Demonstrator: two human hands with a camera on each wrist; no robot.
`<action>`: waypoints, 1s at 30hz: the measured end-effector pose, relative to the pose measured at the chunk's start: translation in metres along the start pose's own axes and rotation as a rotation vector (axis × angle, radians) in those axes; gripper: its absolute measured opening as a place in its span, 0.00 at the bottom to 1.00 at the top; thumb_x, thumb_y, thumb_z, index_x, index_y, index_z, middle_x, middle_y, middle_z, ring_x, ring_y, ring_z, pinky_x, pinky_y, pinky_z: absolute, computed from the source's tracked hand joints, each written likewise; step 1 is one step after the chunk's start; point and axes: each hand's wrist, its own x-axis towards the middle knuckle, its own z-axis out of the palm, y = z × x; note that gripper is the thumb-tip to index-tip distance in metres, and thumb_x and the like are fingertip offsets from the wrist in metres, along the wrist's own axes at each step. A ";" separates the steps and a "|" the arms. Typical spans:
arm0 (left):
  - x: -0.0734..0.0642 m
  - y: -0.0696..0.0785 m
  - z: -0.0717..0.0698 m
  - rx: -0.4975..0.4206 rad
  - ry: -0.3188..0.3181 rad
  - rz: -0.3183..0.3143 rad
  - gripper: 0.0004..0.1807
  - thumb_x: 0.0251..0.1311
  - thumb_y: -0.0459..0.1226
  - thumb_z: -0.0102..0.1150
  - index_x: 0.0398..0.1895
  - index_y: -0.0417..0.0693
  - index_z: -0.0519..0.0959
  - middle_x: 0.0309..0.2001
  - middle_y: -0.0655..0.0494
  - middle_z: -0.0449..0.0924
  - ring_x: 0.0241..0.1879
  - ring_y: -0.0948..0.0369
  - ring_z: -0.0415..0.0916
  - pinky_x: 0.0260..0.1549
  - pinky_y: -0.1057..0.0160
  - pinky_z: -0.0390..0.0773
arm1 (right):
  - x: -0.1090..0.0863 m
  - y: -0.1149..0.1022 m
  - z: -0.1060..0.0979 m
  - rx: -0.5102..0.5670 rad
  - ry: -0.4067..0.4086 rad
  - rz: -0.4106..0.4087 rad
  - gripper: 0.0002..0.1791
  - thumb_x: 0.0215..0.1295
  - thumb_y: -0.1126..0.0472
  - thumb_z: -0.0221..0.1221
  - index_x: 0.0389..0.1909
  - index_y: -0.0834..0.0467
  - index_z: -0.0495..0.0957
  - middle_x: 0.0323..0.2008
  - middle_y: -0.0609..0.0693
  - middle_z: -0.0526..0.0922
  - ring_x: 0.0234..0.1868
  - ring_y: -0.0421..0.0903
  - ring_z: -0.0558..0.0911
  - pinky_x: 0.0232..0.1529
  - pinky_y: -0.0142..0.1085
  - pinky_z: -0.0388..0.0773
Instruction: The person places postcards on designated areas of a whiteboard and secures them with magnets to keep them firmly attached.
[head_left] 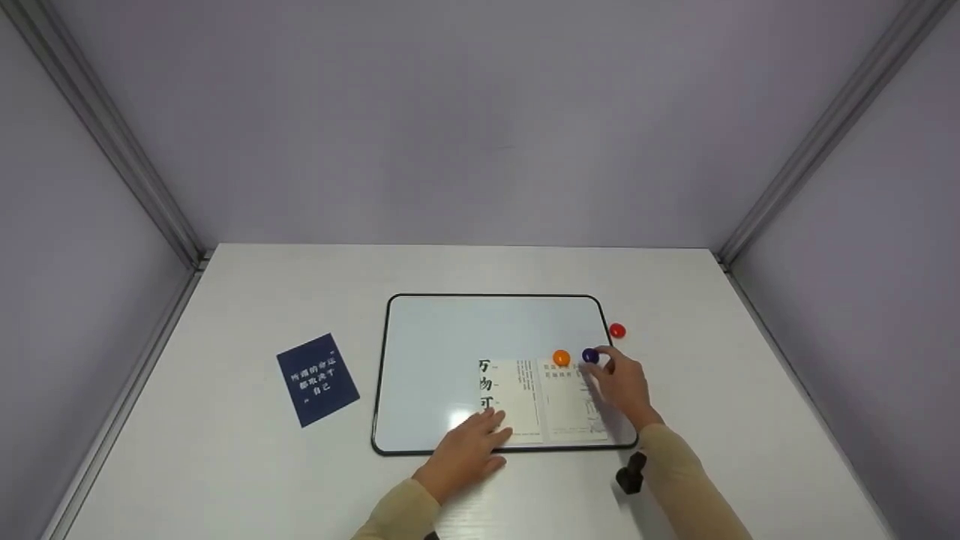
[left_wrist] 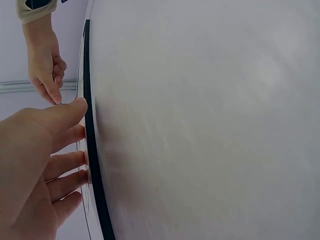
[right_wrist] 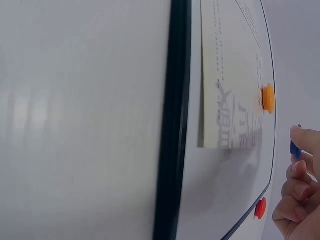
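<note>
My right hand pinches a dark blue round magnet between thumb and finger, over the top right of a printed white card. An orange magnet sits on that card's upper edge. Beside it on the left lies another printed card with large black characters. My left hand rests with spread fingers at this card's lower left corner. In the left wrist view its fingertips are right at the black rim. Both cards lie on a whiteboard. The blue magnet also shows in the right wrist view.
A red magnet lies just outside the board's right edge. Left of the board is a navy card with white characters. A small black object shows beside the right sleeve. Pale walls stand around the white table.
</note>
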 end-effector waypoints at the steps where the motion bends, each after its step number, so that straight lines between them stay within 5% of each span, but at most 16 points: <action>1: 0.000 0.000 -0.001 -0.002 0.001 -0.001 0.24 0.65 0.49 0.55 0.62 0.53 0.74 0.68 0.53 0.70 0.69 0.56 0.67 0.70 0.60 0.66 | 0.000 -0.001 0.000 0.000 -0.003 -0.004 0.25 0.65 0.51 0.61 0.60 0.56 0.74 0.27 0.50 0.74 0.29 0.44 0.70 0.29 0.33 0.63; 12: -0.001 0.001 -0.004 -0.001 0.016 0.007 0.23 0.64 0.48 0.55 0.61 0.53 0.75 0.67 0.52 0.72 0.68 0.54 0.69 0.69 0.60 0.68 | -0.004 -0.016 0.007 0.019 -0.008 -0.009 0.22 0.65 0.54 0.60 0.58 0.56 0.75 0.25 0.49 0.73 0.25 0.42 0.69 0.26 0.31 0.65; 21: 0.000 0.000 -0.001 -0.039 -0.014 -0.007 0.23 0.65 0.48 0.55 0.62 0.54 0.74 0.68 0.53 0.70 0.69 0.55 0.67 0.69 0.58 0.68 | -0.007 -0.029 0.016 0.075 0.036 -0.127 0.20 0.60 0.56 0.65 0.52 0.60 0.78 0.20 0.47 0.72 0.21 0.40 0.66 0.22 0.29 0.62; 30: 0.000 0.000 -0.001 -0.053 -0.005 -0.018 0.23 0.65 0.48 0.55 0.62 0.54 0.74 0.68 0.53 0.70 0.69 0.55 0.67 0.70 0.58 0.67 | -0.006 -0.039 0.029 0.064 0.060 -0.159 0.19 0.58 0.56 0.66 0.49 0.59 0.80 0.20 0.46 0.72 0.22 0.39 0.66 0.23 0.27 0.59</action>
